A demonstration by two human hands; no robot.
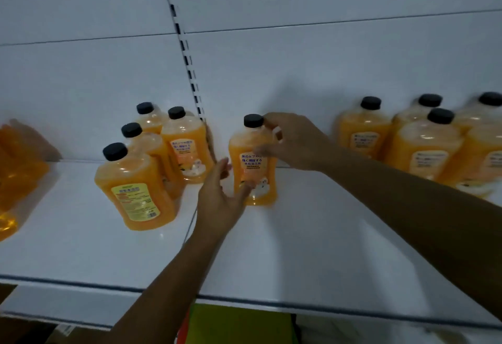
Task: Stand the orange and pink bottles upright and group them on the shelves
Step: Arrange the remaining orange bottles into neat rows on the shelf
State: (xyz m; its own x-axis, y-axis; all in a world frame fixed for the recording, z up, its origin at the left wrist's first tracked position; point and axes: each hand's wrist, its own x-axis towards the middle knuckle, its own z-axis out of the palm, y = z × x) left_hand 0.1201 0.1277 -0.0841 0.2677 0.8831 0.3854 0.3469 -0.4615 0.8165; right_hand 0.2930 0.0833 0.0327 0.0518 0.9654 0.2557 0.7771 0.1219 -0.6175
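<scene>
On the white shelf [298, 235], the upright orange plastic bottle with a black cap [252, 164] stands between 2 bottle groups, the right hand [296, 142] clamped round its shoulder and the left hand [220, 202], fingers straight, steadying its base, likely to slide it into the left group of 4 orange bottles [152, 167].
</scene>
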